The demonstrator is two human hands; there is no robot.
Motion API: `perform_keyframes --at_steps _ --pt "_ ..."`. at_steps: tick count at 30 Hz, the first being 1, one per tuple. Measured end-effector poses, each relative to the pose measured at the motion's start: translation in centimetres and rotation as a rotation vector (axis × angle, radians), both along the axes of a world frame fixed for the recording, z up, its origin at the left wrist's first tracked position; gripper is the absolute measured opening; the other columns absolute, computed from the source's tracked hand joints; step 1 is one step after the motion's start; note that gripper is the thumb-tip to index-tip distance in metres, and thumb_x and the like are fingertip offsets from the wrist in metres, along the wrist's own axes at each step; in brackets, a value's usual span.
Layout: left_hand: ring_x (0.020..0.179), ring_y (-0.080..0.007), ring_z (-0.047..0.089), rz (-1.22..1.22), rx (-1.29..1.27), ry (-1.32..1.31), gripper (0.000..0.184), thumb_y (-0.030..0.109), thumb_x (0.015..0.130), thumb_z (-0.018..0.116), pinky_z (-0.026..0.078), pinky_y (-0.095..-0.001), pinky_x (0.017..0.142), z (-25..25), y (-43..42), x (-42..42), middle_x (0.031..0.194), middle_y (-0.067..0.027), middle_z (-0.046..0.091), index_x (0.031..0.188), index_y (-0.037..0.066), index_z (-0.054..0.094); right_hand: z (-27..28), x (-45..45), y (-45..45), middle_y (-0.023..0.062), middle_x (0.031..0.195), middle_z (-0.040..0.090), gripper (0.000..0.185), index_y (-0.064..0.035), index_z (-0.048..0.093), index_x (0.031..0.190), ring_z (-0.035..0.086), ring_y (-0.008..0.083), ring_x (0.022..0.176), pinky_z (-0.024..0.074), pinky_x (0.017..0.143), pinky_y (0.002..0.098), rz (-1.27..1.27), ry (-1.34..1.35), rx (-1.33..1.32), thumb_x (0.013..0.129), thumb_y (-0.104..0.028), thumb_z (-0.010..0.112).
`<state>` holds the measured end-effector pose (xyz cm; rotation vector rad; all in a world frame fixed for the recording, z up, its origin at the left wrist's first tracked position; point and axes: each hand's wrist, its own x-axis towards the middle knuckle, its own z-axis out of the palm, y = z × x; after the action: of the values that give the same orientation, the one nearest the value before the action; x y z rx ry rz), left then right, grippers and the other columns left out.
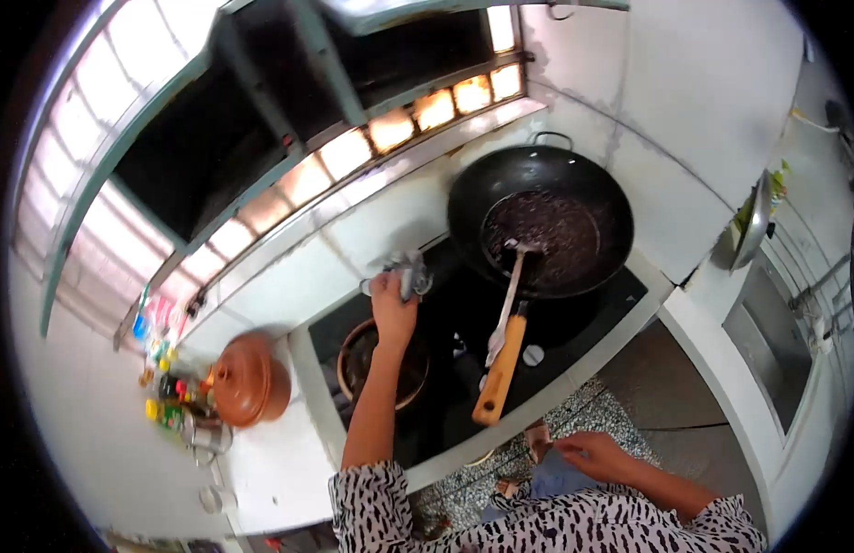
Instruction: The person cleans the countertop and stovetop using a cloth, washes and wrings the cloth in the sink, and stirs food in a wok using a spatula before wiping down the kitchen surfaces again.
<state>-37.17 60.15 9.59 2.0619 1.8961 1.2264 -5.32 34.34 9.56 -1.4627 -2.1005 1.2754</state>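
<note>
My left hand (394, 309) is closed on a crumpled grey cloth (414, 274) at the back edge of the black stove top (445, 415). Beneath my left forearm stands a brown-rimmed pot (346, 369), partly hidden by the arm. To the right sits a black wok (588, 189) with dark, wet contents and a wooden handle (502, 373) towards me. A long pale-handled utensil (507, 309) leans in the wok, its head in the dark contents. My right hand (594, 455) hangs low in front of my body, fingers loosely bent and apart, with nothing visible in it.
A lidded clay pot (252, 380) stands on the white counter (284, 461) at left, beside several bottles (173, 392) and a metal mug (206, 431). A barred window (339, 152) runs behind the stove. A metal lid (755, 221) and a sink (768, 341) are at right.
</note>
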Motion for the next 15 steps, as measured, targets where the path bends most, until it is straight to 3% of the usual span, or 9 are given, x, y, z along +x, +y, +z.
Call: perform_keyframes --at_steps 2,4,7,8,9,10,11,12,15 --pt "0.104 -0.0359 0.043 -0.093 -0.122 0.238 0.043 0.01 0.067 0.061 0.04 -0.039 0.083 -2.9 4.6 1.9 0.11 -0.0203 0.044 0.108 0.011 0.052 0.8 0.7 0.6 0.0123 0.087 0.06 0.026 -0.0066 0.058 0.101 0.059 0.0258 0.079 0.0466 0.07 0.0335 -0.097 0.039 0.027 0.077 -0.014 0.053" --pt "0.107 -0.0372 0.041 -0.121 -0.494 0.56 0.045 0.012 0.067 0.062 0.04 -0.0404 0.085 -6.3 7.4 2.7 0.119 -0.0183 0.039 0.111 0.021 0.053 2.8 0.9 1.7 0.0121 0.088 0.06 0.026 -0.007 0.058 0.102 0.059 0.0241 0.08 0.0469 0.071 0.0323 -0.142 -0.016 -0.143 0.076 -0.013 0.054" --pt "0.105 -0.0327 0.047 -0.198 -0.639 0.497 0.042 0.007 0.07 0.057 0.042 -0.0385 0.085 -5.5 10.8 0.2 0.125 -0.0149 0.037 0.108 0.024 0.056 3.6 2.0 2.5 0.0114 0.091 0.061 0.024 -0.0072 0.059 0.101 0.06 0.0222 0.083 0.0469 0.072 0.0308 -0.147 0.079 -0.116 0.077 -0.013 0.054" --pt "0.093 -0.031 0.052 -0.31 -0.616 0.392 0.043 0.014 0.066 0.067 0.046 -0.0379 0.076 -8.5 12.6 -3.1 0.099 -0.0169 0.055 0.107 0.012 0.056 3.8 2.1 2.6 0.0114 0.091 0.061 0.024 -0.0072 0.059 0.101 0.06 0.0222 0.083 0.0469 0.072 0.0308 -0.151 0.073 -0.133 0.077 -0.013 0.054" --pt "0.084 -0.0265 0.054 -0.215 -0.817 -0.356 0.037 0.033 0.079 0.052 0.046 -0.0346 0.065 -14.1 15.7 -8.0 0.092 -0.012 0.056 0.109 0.011 0.054 4.1 2.0 2.9 0.0107 0.092 0.061 0.024 -0.0068 0.058 0.101 0.06 0.021 0.083 0.0469 0.072 0.03 -0.159 0.141 -0.155 0.078 -0.014 0.054" --pt "0.075 -0.0223 0.054 -0.358 -0.704 -0.592 0.043 0.042 0.084 0.036 0.043 -0.0303 0.057 -14.0 14.8 -10.3 0.087 -0.009 0.057 0.109 0.011 0.053 4.4 1.8 3.5 0.01 0.093 0.061 0.024 -0.0065 0.058 0.101 0.06 0.0198 0.084 0.0468 0.072 0.0292 -0.172 0.215 -0.165 0.079 -0.015 0.054" --pt "0.079 -0.0314 0.058 -0.155 -0.581 0.251 0.031 0.0 0.066 0.053 0.046 -0.0373 0.068 -10.2 12.6 -11.1 0.085 -0.0172 0.06 0.092 0.014 0.065 4.8 1.6 4.0 0.01 0.093 0.061 0.024 -0.0065 0.058 0.101 0.06 0.0198 0.084 0.0468 0.072 0.0292 -0.18 0.22 -0.159 0.079 -0.015 0.054" --pt "0.076 -0.0316 0.059 -0.069 -0.581 0.204 0.035 -0.002 0.065 0.053 0.045 -0.0367 0.066 -7.7 10.6 -12.2 0.084 -0.0172 0.061 0.095 0.012 0.063 5.4 1.5 4.4 0.0091 0.093 0.061 0.024 -0.0062 0.057 0.102 0.059 0.0187 0.084 0.0462 0.074 0.0287 -0.126 0.231 -0.154 0.081 -0.016 0.053" --pt "0.074 -0.0308 0.059 0.013 -0.48 0.306 0.027 0.002 0.064 0.056 0.045 -0.0369 0.067 -9.9 7.7 -21.1 0.079 -0.0162 0.061 0.09 0.007 0.064 6.6 1.0 4.5 0.0081 0.094 0.061 0.024 -0.0054 0.056 0.103 0.059 0.0175 0.085 0.0448 0.077 0.0278 -0.033 0.295 -0.221 0.083 -0.018 0.052"
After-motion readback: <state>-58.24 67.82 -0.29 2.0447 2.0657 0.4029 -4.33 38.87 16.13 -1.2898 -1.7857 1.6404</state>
